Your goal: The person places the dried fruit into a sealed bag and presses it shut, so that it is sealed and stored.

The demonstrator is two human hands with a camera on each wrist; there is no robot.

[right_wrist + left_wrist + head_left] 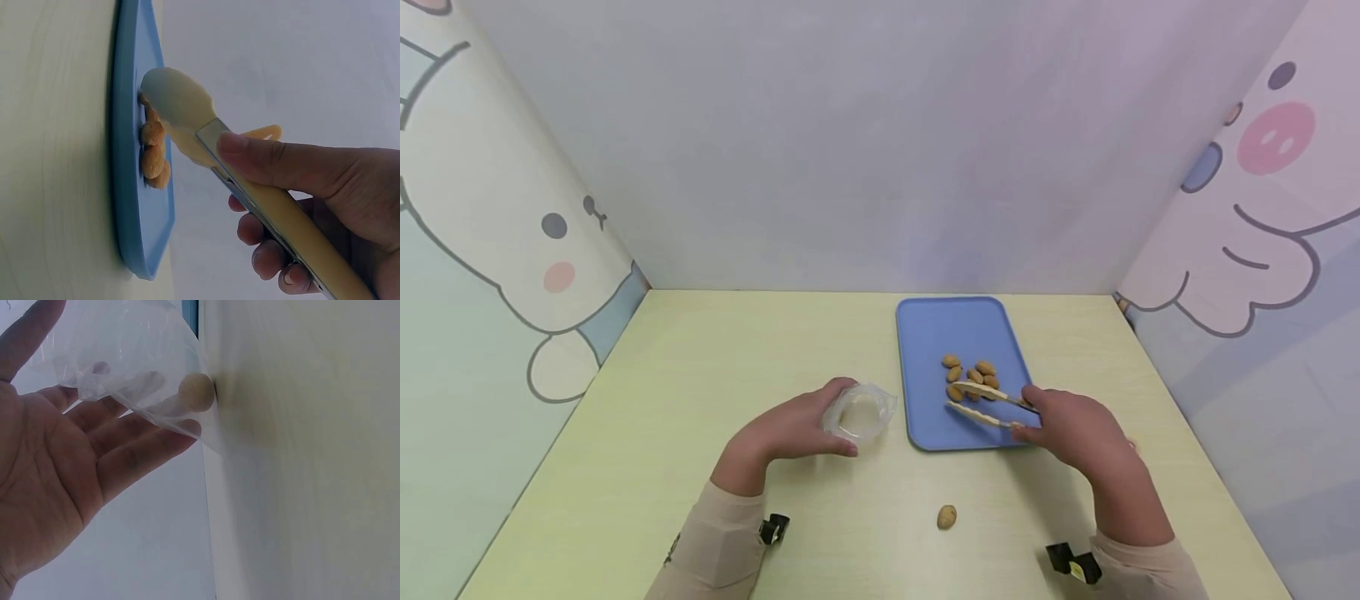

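My left hand (801, 425) curves round a clear plastic bag (861, 412) with a wide mouth, thumb on the near side. In the left wrist view a round brown thing (197, 392) shows at the bag's lower end, beside the fingers (144, 456). My right hand (1078, 429) holds a pair of tongs (275, 209) with metal arms and cream-coloured tips. The tong arms stand apart, their tips over several brown nut-like ovals (986, 367) on the blue tray (951, 325). One tip overlaps the ovals in the head view.
A single brown oval (947, 517) lies on the pale table (760, 333) in front of the tray. Black wrist mounts (773, 528) sit at both sleeves. Walls with cartoon figures close in the table at the back and sides.
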